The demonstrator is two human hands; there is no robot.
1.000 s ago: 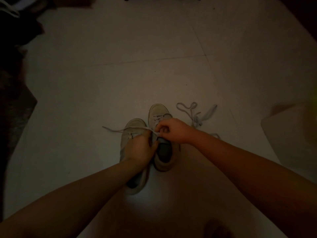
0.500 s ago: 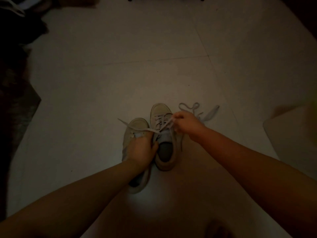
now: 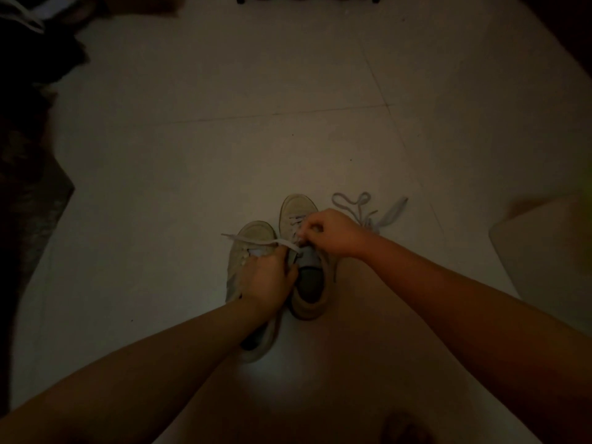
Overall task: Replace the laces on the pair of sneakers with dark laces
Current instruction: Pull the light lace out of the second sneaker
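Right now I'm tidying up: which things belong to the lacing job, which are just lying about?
Job: left sneaker, right sneaker, lace being threaded, loose lace, both hands.
Lying about: dark clutter, pale object.

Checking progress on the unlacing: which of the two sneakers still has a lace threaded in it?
The right-hand sneaker, farther forward, with lace crossings under the right hand. The left-hand sneaker shows none.

Dim, pale tiled floor (image 3: pixel 256 91)

Two pale sneakers (image 3: pixel 288 257) side by side (dim light), laces (image 3: pixel 256 241) seemingly half-undone.
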